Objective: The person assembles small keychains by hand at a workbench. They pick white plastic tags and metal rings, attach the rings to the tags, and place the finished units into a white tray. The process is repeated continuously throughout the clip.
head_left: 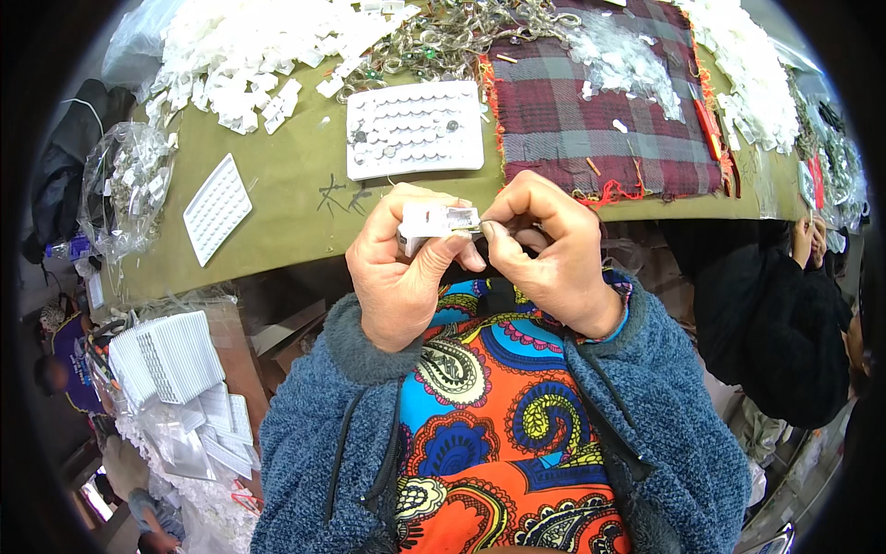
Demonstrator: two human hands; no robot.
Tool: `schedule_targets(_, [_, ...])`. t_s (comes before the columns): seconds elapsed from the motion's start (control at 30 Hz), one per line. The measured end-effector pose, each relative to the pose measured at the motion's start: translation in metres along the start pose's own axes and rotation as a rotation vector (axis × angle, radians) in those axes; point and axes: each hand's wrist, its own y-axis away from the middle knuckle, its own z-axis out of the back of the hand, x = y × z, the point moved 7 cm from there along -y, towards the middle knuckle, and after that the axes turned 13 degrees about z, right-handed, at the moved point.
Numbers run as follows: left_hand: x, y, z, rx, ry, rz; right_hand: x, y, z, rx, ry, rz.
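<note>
Close in front of my chest, my left hand point(392, 268) holds a small white plastic piece point(423, 222) between thumb and fingers. A clear or shiny part sits at the right end of that piece. My right hand point(552, 254) is closed in a pinch at this end, thumb against forefinger. Whatever lies between those fingertips is too small to make out. Just beyond my hands, a white tray point(415, 169) with rows of scalloped slots lies on the green table cover point(286, 222). A few small dark or shiny round pieces rest in it.
White pieces point(240, 55) are heaped at the far left, beside tangled shiny metal parts point(415, 51). A plaid cloth point(544, 143) bears a red-handled tool point(707, 129). Another white tray point(217, 210) lies left; stacked trays point(166, 360) stand lower left. A co-worker's hands point(809, 242) show at right.
</note>
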Motion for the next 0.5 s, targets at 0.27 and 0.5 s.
schedule_targets(0.27, [0.017,-0.002,0.007,0.049,0.264,0.138,-0.025,0.006,-0.017,0.094,-0.52,-0.367])
schedule_targets(0.5, [0.026,-0.004,0.021,0.025,0.363,0.303,0.013,-0.019,0.001,0.021,0.284,0.228])
